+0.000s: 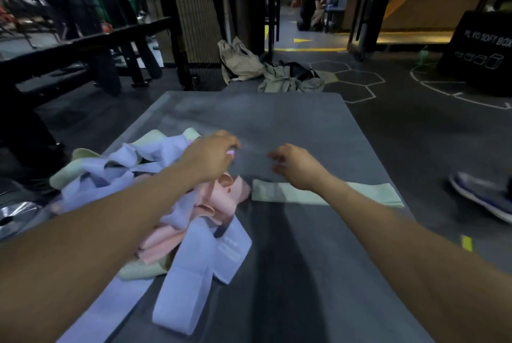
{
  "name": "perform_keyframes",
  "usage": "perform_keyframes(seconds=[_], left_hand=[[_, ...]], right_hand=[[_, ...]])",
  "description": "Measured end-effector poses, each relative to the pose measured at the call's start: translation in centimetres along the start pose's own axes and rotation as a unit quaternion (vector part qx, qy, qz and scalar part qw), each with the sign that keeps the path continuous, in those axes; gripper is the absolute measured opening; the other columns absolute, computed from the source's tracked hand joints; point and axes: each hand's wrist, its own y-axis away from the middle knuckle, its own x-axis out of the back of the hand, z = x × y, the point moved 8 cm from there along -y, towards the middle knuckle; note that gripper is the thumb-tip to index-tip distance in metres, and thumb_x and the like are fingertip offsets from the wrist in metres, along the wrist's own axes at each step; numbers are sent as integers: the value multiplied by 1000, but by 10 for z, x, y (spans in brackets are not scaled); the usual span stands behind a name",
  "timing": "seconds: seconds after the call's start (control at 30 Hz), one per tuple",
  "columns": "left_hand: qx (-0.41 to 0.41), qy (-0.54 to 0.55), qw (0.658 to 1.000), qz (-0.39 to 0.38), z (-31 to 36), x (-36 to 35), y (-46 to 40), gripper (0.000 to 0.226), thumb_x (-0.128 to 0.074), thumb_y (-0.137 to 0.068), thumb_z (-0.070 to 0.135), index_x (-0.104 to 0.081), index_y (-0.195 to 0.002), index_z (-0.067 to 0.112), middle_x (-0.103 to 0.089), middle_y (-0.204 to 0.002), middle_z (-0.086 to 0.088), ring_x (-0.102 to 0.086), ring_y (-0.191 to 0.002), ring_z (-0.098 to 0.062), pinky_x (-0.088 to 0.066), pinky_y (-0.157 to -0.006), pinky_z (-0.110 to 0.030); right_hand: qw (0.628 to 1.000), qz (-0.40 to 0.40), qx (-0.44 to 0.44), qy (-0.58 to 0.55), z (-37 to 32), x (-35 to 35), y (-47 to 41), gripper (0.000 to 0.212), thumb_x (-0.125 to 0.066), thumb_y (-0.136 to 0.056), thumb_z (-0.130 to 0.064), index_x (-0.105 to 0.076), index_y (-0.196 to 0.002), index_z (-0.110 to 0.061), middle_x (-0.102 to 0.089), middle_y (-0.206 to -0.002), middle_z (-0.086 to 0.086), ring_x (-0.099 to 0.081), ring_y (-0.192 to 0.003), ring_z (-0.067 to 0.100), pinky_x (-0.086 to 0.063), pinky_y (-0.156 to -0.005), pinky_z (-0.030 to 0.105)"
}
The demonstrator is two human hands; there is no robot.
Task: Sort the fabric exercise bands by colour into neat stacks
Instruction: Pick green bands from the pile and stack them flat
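On the grey mat (277,121), far left, sits the unsorted heap (155,195): lilac, pale green and pink bands all tangled, spilling toward the near edge, one lilac band (194,265) trailing down by itself. Moving right, the left hand (210,157) hovers over the heap's upper right edge, fingers curled, and there's a sliver of pink or lilac at its fingertips. It looks like a pinch on a band, though motion blur means I cannot tell for sure. Just beneath that hand lie the pink bands (221,198), the nearest loose fabric.

Further right, the right hand (293,165) floats above bare mat, fingers loosely curled and apart, holding nothing. Directly under its wrist lies the single sorted green band (368,193), flat, its long axis running left to right across the mat, its left end almost touching the pink bands.

So here's the geometry that matters: the heap lies left, the green stack right, and the left hand is the nearer one to the tangle. My read is sorting has barely begun, one band placed, no second colour stack yet. Off the mat at far right, a shoe (482,193).
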Motion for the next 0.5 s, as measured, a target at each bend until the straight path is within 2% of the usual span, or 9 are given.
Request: perform_keyframes(seconds=[0.17,0.27,0.33,0.4,0.5], left_hand=[[68,15,997,30,-63,24,17,30,-57,-90,19,-59,-118,7,-53,-125,-12,-48,-118,-26,-33,-95,-28],[85,37,996,13,-87,21,25,31,-60,-86,13,-60,-116,6,-52,-121,-17,-50,-115,-31,-35,-97,-30],[100,40,994,1,-101,17,28,33,-60,-85,13,-59,-118,10,-51,-122,-15,-50,-114,-29,-38,-98,-35],[106,42,994,-3,-110,13,30,35,-61,-85,14,-57,-120,10,-51,-123,-13,-49,-114,-27,-38,-99,-35],[111,44,993,-7,-116,11,33,36,-61,-86,17,-56,-121,12,-50,-123,-11,-49,-115,-26,-38,-100,-35]], right_hand=[[999,18,-3,-42,-62,-22,-47,26,-59,-89,-17,-63,-110,-1,-62,-114,18,-57,-107,32,-41,-83,30],[998,15,-19,-54,-83,-40,-66,26,-59,-88,-19,-63,-102,3,-63,-109,22,-57,-102,35,-43,-82,35],[997,20,-39,-66,-88,-51,-75,20,-59,-86,-19,-60,-80,0,-63,-95,23,-58,-89,36,-42,-69,35],[994,29,-70,-84,-87,-61,-81,26,-58,-85,-19,-49,-63,-9,-59,-81,21,-55,-78,34,-35,-61,29],[992,13,-100,-81,-87,-75,-84,16,-58,-84,-20,-56,-72,-10,-64,-93,22,-58,-85,36,-36,-65,27]])
